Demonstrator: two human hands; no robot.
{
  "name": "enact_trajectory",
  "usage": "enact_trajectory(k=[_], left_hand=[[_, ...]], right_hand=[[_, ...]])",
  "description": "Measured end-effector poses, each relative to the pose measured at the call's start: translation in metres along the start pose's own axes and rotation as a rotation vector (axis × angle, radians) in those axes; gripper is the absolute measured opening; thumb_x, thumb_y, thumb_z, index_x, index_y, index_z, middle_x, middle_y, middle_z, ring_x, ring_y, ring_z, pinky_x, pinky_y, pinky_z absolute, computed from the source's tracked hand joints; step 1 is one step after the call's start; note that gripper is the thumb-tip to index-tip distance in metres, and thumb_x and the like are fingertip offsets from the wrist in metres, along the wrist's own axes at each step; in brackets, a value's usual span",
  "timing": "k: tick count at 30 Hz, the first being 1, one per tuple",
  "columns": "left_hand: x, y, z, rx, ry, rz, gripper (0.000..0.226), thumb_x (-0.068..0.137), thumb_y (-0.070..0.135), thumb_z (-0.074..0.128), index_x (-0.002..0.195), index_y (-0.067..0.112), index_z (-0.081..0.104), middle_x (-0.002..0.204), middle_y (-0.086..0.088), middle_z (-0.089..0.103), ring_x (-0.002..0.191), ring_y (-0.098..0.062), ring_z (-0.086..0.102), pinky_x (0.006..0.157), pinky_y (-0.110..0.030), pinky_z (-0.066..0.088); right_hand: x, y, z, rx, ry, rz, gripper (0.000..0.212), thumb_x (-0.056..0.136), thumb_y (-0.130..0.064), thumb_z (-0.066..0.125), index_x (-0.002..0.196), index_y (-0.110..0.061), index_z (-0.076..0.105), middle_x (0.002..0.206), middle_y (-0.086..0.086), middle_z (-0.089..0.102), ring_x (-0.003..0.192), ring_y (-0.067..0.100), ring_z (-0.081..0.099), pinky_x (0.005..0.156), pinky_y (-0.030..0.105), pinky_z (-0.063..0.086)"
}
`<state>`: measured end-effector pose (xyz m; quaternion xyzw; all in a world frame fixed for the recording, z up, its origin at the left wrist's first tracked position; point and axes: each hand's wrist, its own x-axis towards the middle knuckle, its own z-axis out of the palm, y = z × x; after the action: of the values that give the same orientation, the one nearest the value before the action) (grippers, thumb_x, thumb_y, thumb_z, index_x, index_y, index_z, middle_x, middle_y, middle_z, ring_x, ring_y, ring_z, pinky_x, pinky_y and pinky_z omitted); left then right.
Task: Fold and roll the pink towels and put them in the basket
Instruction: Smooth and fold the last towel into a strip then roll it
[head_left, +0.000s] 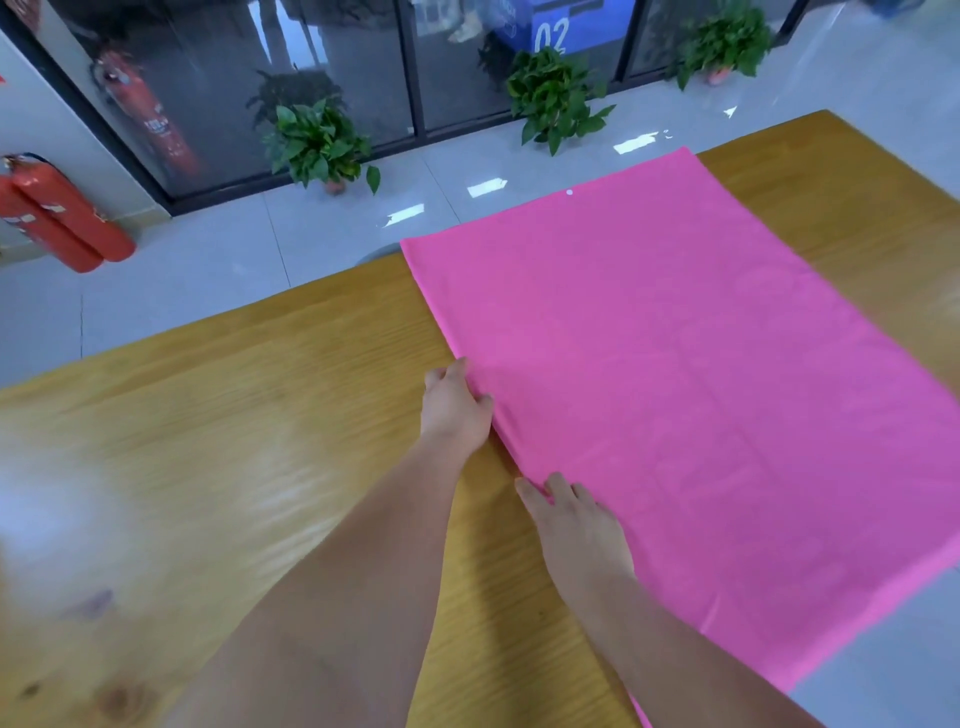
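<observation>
A large pink towel (691, 374) lies spread flat on the wooden table (234, 415), reaching from the far edge to the near right edge, where it hangs over. My left hand (456, 405) pinches the towel's left edge about halfway along, fingers curled onto the cloth. My right hand (576, 525) grips the same left edge nearer to me, its fingertips tucked at the hem. No basket is in view.
The table's left half is bare wood. Beyond its far edge is a tiled floor with potted plants (317, 145) along a glass wall. Red fire extinguishers (62, 218) lie at the left wall.
</observation>
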<state>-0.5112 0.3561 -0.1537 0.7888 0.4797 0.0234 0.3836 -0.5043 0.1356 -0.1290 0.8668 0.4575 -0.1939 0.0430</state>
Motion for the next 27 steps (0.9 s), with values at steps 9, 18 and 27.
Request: enact_trajectory(k=[9, 18, 27], left_hand=[[0.016, 0.011, -0.010, -0.149, -0.020, -0.029, 0.051, 0.092, 0.019, 0.073, 0.142, 0.022, 0.061, 0.124, 0.000, 0.066, 0.111, -0.023, 0.066, 0.094, -0.035, 0.054], [0.003, -0.003, -0.010, -0.230, -0.084, -0.113, 0.060, 0.093, 0.017, 0.063, 0.151, 0.028, 0.052, 0.139, -0.003, 0.064, 0.115, -0.028, 0.068, 0.102, -0.045, 0.055], [-0.018, -0.023, -0.029, -0.332, -0.181, -0.166, 0.066, 0.095, 0.009, 0.052, 0.156, 0.030, 0.043, 0.137, -0.004, 0.062, 0.113, -0.029, 0.068, 0.099, -0.048, 0.058]], right_hand=[[-0.001, 0.001, 0.004, 0.002, 0.140, 0.069, 0.064, 0.049, 0.001, 0.092, 0.110, -0.011, 0.077, 0.096, 0.004, 0.064, 0.071, 0.021, 0.063, 0.047, 0.034, 0.057], [-0.007, 0.000, 0.009, 0.008, 0.085, 0.047, 0.068, 0.048, 0.000, 0.092, 0.114, -0.010, 0.076, 0.101, 0.005, 0.066, 0.076, 0.022, 0.065, 0.054, 0.035, 0.061], [-0.018, -0.013, -0.001, 0.027, -0.021, -0.080, 0.066, 0.097, 0.003, 0.050, 0.159, -0.012, 0.033, 0.150, 0.005, 0.040, 0.130, 0.026, 0.049, 0.107, 0.038, 0.048]])
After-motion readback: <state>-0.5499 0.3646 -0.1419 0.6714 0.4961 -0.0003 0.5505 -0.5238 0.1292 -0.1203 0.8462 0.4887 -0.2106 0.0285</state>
